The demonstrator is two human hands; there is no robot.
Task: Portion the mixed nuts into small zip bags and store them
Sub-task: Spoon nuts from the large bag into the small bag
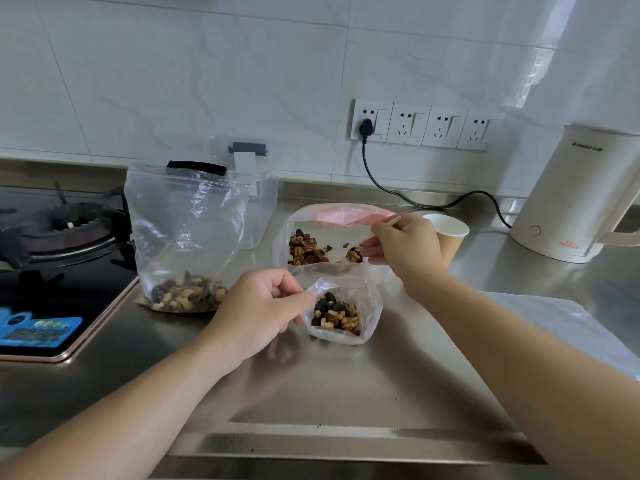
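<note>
Spooning nuts into a small bag
Left hand pinches open the small zip bag on the steel counter; right hand grips a white spoon inside the nut-filled bag just behind

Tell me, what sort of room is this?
Most likely a home kitchen: a gas stove sits at the left, an electric kettle at the right, and wall sockets line the tiled backsplash.
</note>
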